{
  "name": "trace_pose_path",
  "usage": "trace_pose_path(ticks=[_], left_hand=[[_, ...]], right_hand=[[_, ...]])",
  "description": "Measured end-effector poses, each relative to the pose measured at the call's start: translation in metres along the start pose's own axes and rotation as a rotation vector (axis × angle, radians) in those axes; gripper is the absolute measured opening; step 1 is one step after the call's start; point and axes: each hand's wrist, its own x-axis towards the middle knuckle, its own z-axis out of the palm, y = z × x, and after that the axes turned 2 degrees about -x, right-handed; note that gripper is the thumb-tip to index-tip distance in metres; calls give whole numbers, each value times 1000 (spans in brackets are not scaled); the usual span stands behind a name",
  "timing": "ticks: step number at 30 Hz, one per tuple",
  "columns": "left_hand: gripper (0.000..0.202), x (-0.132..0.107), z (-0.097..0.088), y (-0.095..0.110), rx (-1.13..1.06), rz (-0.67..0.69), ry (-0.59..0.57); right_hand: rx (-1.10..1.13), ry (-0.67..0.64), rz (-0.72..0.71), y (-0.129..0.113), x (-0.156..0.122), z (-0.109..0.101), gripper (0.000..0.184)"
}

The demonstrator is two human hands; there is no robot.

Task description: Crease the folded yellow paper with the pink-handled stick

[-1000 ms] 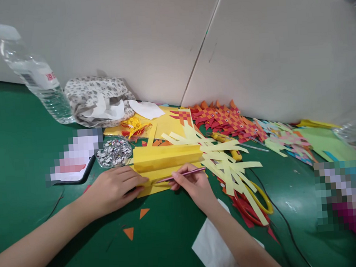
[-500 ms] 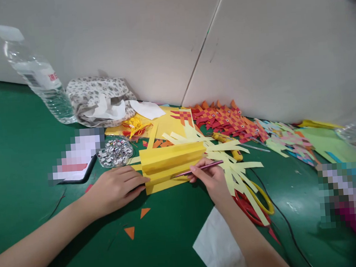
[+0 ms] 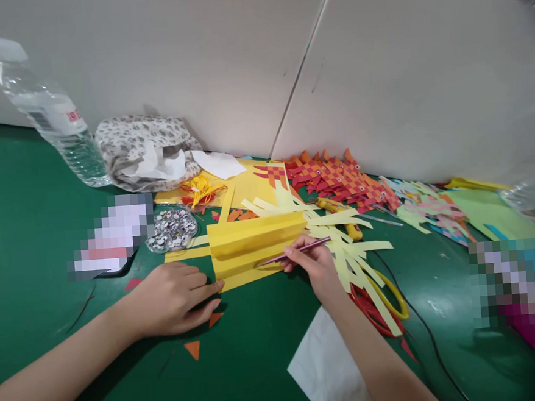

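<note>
A folded yellow paper sheet (image 3: 252, 241) lies on the green table (image 3: 36, 241) in front of me. My right hand (image 3: 315, 264) pinches a thin pink-and-silver tool (image 3: 294, 252), its tip resting on the paper's lower fold. My left hand (image 3: 173, 295) lies on the table just left of the sheet, its fingertips at the paper's bottom-left corner, fingers loosely stretched and holding nothing. Pale yellow paper strips (image 3: 344, 244) fan out to the right of the sheet.
A water bottle (image 3: 48, 112) and a patterned pouch (image 3: 147, 151) stand at the back left. A dish of googly eyes (image 3: 171, 227) sits by the sheet. Woven paper fish (image 3: 339, 180), scissors (image 3: 385, 305), white paper (image 3: 325, 367) and orange scraps (image 3: 193, 349) surround them.
My right hand with the tool has moved right along the paper. My left hand has slid down and left off the sheet to its corner. A yellow strip now shows left of the sheet.
</note>
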Motion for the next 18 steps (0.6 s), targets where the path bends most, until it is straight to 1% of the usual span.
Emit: trace_pose_path(ticks=[5, 12, 15, 18], left_hand=[[21, -1, 1, 1, -7, -22, 2], [22, -3, 3, 0, 20, -22, -3], [22, -3, 3, 0, 22, -16, -3], [21, -3, 3, 0, 24, -17, -7]], right_hand=[[13, 27, -16, 5, 6, -11, 30], [-20, 71, -94, 9, 12, -28, 23], [-21, 91, -156, 8, 10, -28, 21], [-2, 76, -169, 8, 7, -21, 21]])
